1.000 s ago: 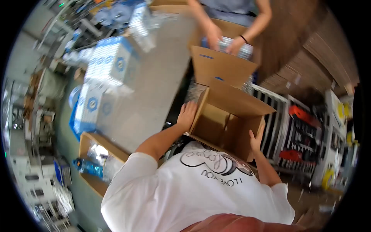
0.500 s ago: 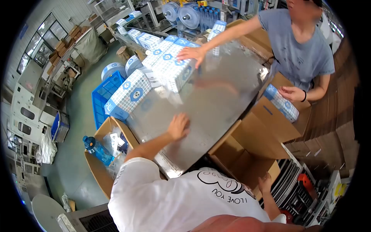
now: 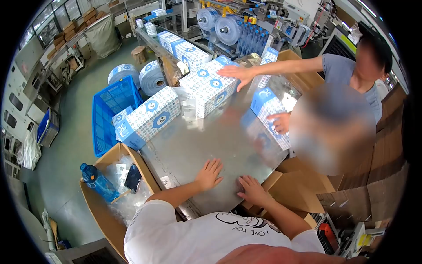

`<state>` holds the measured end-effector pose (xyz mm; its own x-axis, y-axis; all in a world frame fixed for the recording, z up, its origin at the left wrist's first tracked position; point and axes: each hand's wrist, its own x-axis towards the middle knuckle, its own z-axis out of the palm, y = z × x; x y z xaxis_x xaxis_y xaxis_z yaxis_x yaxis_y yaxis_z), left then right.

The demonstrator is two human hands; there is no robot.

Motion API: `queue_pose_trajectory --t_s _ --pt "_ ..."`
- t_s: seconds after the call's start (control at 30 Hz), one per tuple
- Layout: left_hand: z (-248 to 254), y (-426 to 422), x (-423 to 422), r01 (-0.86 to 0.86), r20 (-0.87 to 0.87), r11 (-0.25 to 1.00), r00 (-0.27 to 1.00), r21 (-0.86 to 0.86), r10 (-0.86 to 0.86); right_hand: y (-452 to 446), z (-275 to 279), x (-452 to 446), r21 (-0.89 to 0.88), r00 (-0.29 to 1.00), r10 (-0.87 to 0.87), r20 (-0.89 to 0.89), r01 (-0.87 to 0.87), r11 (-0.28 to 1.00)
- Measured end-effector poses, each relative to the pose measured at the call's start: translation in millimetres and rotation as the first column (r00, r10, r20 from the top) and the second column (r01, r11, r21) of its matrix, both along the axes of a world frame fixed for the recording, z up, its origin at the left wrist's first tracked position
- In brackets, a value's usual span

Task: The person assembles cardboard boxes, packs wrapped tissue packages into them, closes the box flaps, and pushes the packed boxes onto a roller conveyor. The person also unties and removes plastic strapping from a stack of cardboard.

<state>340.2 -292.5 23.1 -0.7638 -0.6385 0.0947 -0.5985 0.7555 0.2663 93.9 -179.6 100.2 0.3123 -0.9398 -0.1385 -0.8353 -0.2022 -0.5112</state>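
Observation:
My left hand (image 3: 209, 175) lies flat on the metal tabletop (image 3: 211, 143), fingers spread and holding nothing. Beside it, my right hand (image 3: 252, 189) rests at the table's near edge, its fingers also stretched out, next to an open cardboard carton (image 3: 299, 193). Across the table a co-worker's hand (image 3: 239, 75) is laid on blue-and-white printed packs (image 3: 211, 86). The co-worker's other hand (image 3: 280, 122) touches a similar pack (image 3: 270, 112) at the table's right side. Another such pack (image 3: 151, 116) sits along the left edge.
To the left stand a blue plastic crate (image 3: 99, 116) and a cardboard box (image 3: 94, 211) with a blue water bottle (image 3: 100, 182) and clear plastic wrap. Rolls of printed film (image 3: 151, 78) are behind the crate. Stacked flat cardboard (image 3: 378, 163) is at the right.
My right hand has gone from the open carton up to the tabletop. The co-worker's pack at the right has moved from a carton onto the table. My view has shifted.

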Motion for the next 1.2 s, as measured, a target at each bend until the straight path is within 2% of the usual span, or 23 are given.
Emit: queue_pose_trajectory --t_s 0.07,0.2,0.3,0.37,0.4,0.47,0.53,0.57,0.6,0.67,0.7,0.77,0.9,0.97,1.0,1.03,1.07,1.1,1.13,1.2 --pt "-2 0 0 -0.004 -0.05 1.0 0.999 -0.011 0.003 -1 -26 -1 0.072 0.959 0.097 -0.265 -0.08 0.994" --pt "-6 3 0 -0.015 -0.093 0.999 0.996 0.03 0.018 -5 -41 -6 0.127 0.931 0.171 -0.321 -0.136 0.982" --pt "-11 1 1 -0.019 -0.157 1.0 0.987 -0.01 0.017 -3 -45 -6 0.147 0.956 0.139 -0.257 -0.103 0.984" --pt "-14 -10 -1 -0.013 -0.207 0.994 0.978 0.106 0.035 -1 -45 -7 0.111 0.951 0.138 -0.278 -0.111 0.988" --pt "-12 -24 -6 -0.017 -0.211 0.995 0.977 0.093 0.036 -4 -44 -9 0.098 0.949 0.139 -0.284 -0.115 0.988" --pt "2 -61 -15 -0.228 -0.259 0.974 0.94 0.007 0.222 -3 -45 -8 0.101 0.959 0.135 -0.247 -0.113 0.988" --pt "64 -119 -26 -0.379 -0.302 0.903 0.901 -0.201 0.311 -3 -46 -8 0.108 0.965 0.128 -0.229 -0.106 0.989" --pt "92 -156 -27 -0.396 -0.344 0.884 0.889 -0.249 0.301 -4 -45 -10 0.12 0.968 0.127 -0.216 -0.103 0.987" --pt "100 -204 -27 -0.443 -0.347 0.823 0.88 -0.356 0.324 -5 -44 -11 0.117 0.967 0.116 -0.227 -0.091 0.989" --pt "138 -257 -24 -0.533 -0.221 0.771 0.846 -0.35 0.485 -3 -42 -11 0.125 0.976 0.115 -0.187 -0.092 0.988" --pt "144 -272 -20 -0.531 -0.229 0.777 0.847 -0.338 0.479 -3 -43 -12 0.132 0.974 0.108 -0.199 -0.082 0.988" --pt "147 -285 -15 -0.461 0.139 0.887 0.878 -0.002 0.457 -6 -47 -16 0.152 0.986 0.103 -0.134 -0.083 0.985" --pt "138 -222 -43 -0.412 0.172 0.911 0.899 0.029 0.402 -15 -58 -28 0.163 0.993 0.111 -0.039 -0.103 0.981" --pt "141 -154 -41 -0.397 0.193 0.913 0.907 0.094 0.375 -21 -70 -41 0.017 0.984 0.114 0.134 -0.118 0.993" --pt "147 -116 -36 -0.403 0.199 0.904 0.907 0.144 0.372 -24 -71 -46 0.015 0.981 0.134 0.138 -0.137 0.99" --pt "161 -72 -29 -0.388 0.18 0.902 0.917 0.187 0.357 -29 -71 -51 0.204 0.898 -0.115 0.424 0.028 0.978" --pt "166 -30 -24 -0.373 0.161 0.898 0.925 0.233 0.343 -32 -69 -53 0.433 0.695 -0.389 0.605 0.123 0.893" --pt "151 7 -20 -0.31 0.085 0.901 0.951 0.302 0.299 -39 -60 -46 0.439 0.701 -0.376 0.607 0.099 0.893" --pt "139 38 -14 -0.242 0.008 0.901 0.967 0.361 0.256 -48 -44 -30 0.489 0.61 -0.442 0.657 0.101 0.866" --pt "158 82 -3 0.03 0.021 0.921 0.999 0.389 -0.041 -60 -23 1 0.59 0.402 -0.572 0.715 0.092 0.802"
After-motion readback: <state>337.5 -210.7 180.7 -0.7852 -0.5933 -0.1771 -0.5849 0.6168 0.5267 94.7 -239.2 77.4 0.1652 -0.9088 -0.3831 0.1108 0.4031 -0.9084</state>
